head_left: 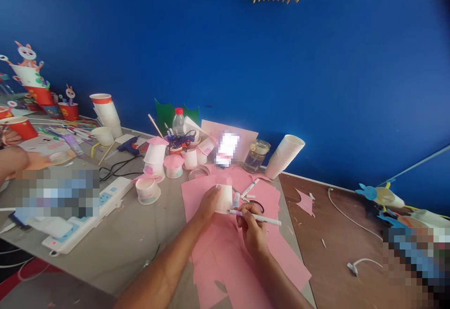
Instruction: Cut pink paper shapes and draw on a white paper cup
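Observation:
My left hand [210,204] is closed around the left side of a white paper cup [224,198], which stands over sheets of pink paper [225,252]. In my right hand [251,224] is a white marker pen [265,218], its tip pointing left at the lower right of the cup. Whether the tip touches the cup I cannot tell. Just beyond my right hand lie another marker [250,187] and a dark ring-shaped thing [259,205], partly hidden by the fingers.
A lit phone [228,148] leans behind the cup. Stacked paper cups [286,155] and a glass jar [256,155] stand right. Left are pink-trimmed cups [154,159], a glue gun [128,145] and a power strip [89,215]. Another person's arm [12,161] reaches in from the left edge.

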Available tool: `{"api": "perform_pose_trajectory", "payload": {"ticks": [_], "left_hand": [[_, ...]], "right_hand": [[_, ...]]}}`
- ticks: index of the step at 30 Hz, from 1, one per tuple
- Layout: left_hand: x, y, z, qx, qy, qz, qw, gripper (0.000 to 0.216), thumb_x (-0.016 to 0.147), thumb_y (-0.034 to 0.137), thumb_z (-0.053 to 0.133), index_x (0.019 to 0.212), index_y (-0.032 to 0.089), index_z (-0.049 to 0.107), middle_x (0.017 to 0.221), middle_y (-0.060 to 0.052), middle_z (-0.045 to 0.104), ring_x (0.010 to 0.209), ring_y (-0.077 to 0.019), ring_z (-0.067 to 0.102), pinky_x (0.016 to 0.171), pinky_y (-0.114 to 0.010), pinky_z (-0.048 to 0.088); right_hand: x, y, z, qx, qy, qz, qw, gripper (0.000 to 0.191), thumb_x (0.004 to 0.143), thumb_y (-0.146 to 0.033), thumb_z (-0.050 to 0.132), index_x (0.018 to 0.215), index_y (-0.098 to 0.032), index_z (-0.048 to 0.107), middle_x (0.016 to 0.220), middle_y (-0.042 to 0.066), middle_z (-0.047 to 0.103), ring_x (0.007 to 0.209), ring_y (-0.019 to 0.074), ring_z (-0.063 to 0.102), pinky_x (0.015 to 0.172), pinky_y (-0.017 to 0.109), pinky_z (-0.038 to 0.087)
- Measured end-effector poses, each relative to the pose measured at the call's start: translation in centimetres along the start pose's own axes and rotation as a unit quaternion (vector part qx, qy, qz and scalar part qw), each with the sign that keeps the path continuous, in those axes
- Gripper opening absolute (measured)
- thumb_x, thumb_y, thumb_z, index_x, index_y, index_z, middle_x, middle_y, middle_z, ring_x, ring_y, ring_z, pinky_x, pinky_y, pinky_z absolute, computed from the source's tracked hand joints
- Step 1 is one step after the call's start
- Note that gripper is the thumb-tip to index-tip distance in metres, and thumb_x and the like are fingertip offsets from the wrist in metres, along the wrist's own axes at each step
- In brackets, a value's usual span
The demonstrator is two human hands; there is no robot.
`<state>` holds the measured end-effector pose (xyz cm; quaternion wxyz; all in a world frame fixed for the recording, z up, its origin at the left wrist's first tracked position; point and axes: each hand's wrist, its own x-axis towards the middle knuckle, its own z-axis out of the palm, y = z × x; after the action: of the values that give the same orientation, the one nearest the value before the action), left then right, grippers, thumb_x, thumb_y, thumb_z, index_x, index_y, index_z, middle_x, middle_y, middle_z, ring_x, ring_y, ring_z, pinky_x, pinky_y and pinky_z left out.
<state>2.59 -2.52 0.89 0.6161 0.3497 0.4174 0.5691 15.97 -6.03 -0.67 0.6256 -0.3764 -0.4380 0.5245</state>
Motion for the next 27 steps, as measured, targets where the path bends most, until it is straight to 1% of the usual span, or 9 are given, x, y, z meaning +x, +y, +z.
{"api": "perform_pose_trajectory", "payload": {"ticks": [4, 10, 14, 17, 23, 27], "left_hand": [[0.11, -0.09, -0.11, 0.006, -0.001, 0.010, 1.000, 0.043, 0.076, 0.057, 0.063, 0.074, 0.014, 0.066, 0.066, -0.004, 0.064, 0.058, -0.0147, 0.055, 0.053, -0.026, 0.040], [-0.20, 0.57, 0.19, -0.015, -0.011, -0.015, 1.000, 0.046, 0.071, 0.059, 0.067, 0.075, 0.013, 0.068, 0.066, -0.006, 0.066, 0.057, -0.0171, 0.058, 0.052, -0.028, 0.042], [-0.31, 0.73, 0.26, -0.014, -0.020, -0.014, 1.000, 0.046, 0.073, 0.059, 0.065, 0.076, 0.013, 0.067, 0.066, -0.005, 0.065, 0.057, -0.0160, 0.057, 0.051, -0.027, 0.042], [-0.31, 0.69, 0.25, 0.001, -0.018, -0.010, 1.000, 0.045, 0.074, 0.059, 0.063, 0.075, 0.014, 0.066, 0.066, -0.004, 0.064, 0.056, -0.0151, 0.056, 0.051, -0.026, 0.041], [-0.33, 0.58, 0.31, 0.007, -0.005, 0.002, 1.000, 0.042, 0.075, 0.057, 0.063, 0.075, 0.014, 0.066, 0.066, -0.004, 0.063, 0.057, -0.0152, 0.055, 0.053, -0.027, 0.041], [-0.10, 0.35, 0.11, 0.002, -0.008, -0.002, 1.000, 0.044, 0.074, 0.058, 0.065, 0.074, 0.014, 0.067, 0.065, -0.005, 0.064, 0.057, -0.0159, 0.056, 0.052, -0.028, 0.041]], "right_hand": [[0.08, -0.01, -0.02, 0.001, -0.004, -0.005, 1.000, 0.022, 0.080, -0.038, 0.064, 0.066, -0.022, 0.061, 0.044, -0.007, 0.043, 0.044, 0.0108, 0.038, 0.051, 0.027, 0.031], [-0.08, -0.07, 0.03, 0.002, -0.003, 0.005, 1.000, 0.020, 0.078, -0.036, 0.064, 0.064, -0.022, 0.060, 0.042, -0.008, 0.041, 0.043, 0.0103, 0.035, 0.049, 0.026, 0.030], [-0.17, -0.17, 0.14, -0.006, -0.001, 0.009, 1.000, 0.020, 0.077, -0.036, 0.065, 0.063, -0.022, 0.060, 0.042, -0.008, 0.041, 0.042, 0.0100, 0.035, 0.048, 0.026, 0.029], [-0.15, -0.30, 0.26, -0.014, 0.001, 0.009, 1.000, 0.021, 0.076, -0.038, 0.065, 0.063, -0.022, 0.059, 0.044, -0.007, 0.044, 0.043, 0.0101, 0.035, 0.048, 0.026, 0.030], [-0.10, -0.52, 0.47, 0.002, 0.001, 0.015, 1.000, 0.022, 0.075, -0.039, 0.065, 0.062, -0.022, 0.058, 0.045, -0.006, 0.044, 0.043, 0.0100, 0.034, 0.046, 0.025, 0.027], [-0.14, -0.45, 0.42, -0.002, -0.007, 0.011, 1.000, 0.022, 0.076, -0.039, 0.064, 0.063, -0.022, 0.059, 0.045, -0.007, 0.043, 0.044, 0.0103, 0.034, 0.048, 0.026, 0.029]]}}
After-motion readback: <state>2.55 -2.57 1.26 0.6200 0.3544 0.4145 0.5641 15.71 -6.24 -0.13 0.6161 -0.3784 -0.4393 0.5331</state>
